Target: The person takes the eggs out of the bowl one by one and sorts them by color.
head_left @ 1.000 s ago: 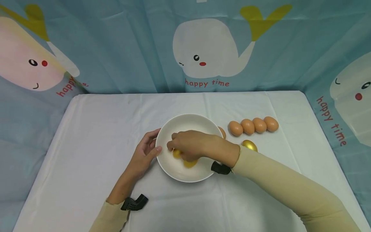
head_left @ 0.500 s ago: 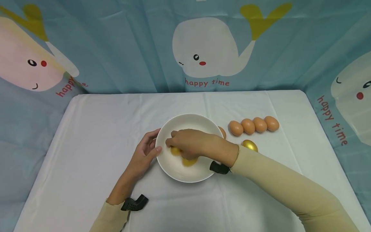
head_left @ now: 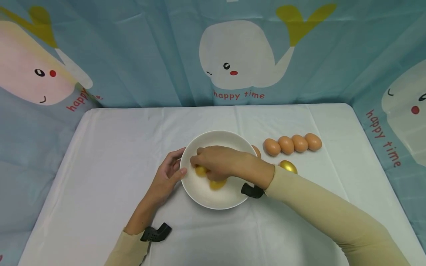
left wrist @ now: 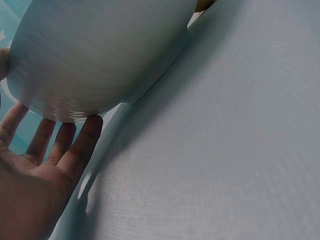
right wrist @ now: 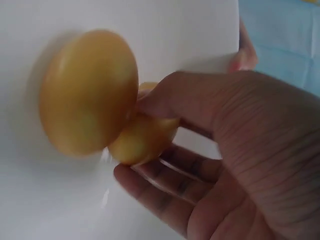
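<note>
A white bowl stands mid-table in the head view. My left hand grips its left side, thumb over the rim and fingers spread against the outer wall, as the left wrist view shows. Inside the bowl is my right hand, reaching down from the right. Its thumb and fingers hold a gold egg in the right wrist view. Beside that lies another gold egg, blurred and close to the camera. A small bit of gold shows behind the thumb. From above, the hand partly covers the eggs.
Several brown eggs lie in a row right of the bowl, and one more brown egg is half hidden behind its rim. A gold egg lies near the right sleeve. Blue whale-print curtain surrounds the white table.
My right hand has shifted slightly left and away inside the bowl, and the gold eggs with it. The left hand and the bowl stay in place.
</note>
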Motion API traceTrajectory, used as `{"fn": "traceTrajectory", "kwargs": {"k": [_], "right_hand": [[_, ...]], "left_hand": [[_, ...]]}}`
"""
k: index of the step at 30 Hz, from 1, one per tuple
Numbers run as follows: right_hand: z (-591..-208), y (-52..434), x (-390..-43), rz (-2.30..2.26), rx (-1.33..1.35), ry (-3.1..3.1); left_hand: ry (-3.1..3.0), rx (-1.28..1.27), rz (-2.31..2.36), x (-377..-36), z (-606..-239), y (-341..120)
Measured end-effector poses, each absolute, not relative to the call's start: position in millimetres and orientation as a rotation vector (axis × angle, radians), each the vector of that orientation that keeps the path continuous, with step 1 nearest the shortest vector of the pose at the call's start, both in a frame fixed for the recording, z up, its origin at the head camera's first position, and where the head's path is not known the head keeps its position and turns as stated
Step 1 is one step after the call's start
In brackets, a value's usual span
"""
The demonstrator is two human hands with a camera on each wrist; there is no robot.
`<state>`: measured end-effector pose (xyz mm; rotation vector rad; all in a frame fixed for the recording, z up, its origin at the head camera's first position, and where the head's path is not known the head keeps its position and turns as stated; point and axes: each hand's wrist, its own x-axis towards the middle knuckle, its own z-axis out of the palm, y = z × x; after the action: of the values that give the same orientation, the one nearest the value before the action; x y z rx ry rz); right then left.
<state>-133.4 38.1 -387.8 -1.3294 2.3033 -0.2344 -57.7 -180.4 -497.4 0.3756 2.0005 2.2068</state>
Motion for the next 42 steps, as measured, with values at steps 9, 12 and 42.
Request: {"fn": "traceTrajectory", "kwargs": {"k": [9, 12, 42], "right_hand": [[-379.0, 47.8, -135.6, -0.328, -1.335, 2.363], [-375.3, 55.6, -135.9, -0.399, -1.373, 2.388], [-375.4, 131.6, -111.1, -1.095, -1.125, 2.506]], "left_hand": [[1.99, 0.386, 2.21, -58.3, -496.0, -179.2], [1.984, 0.384, 2.204, -58.9, -495.5, -178.1], [2.028, 0.346, 2.19, -57.8, -495.0, -177.9]]}}
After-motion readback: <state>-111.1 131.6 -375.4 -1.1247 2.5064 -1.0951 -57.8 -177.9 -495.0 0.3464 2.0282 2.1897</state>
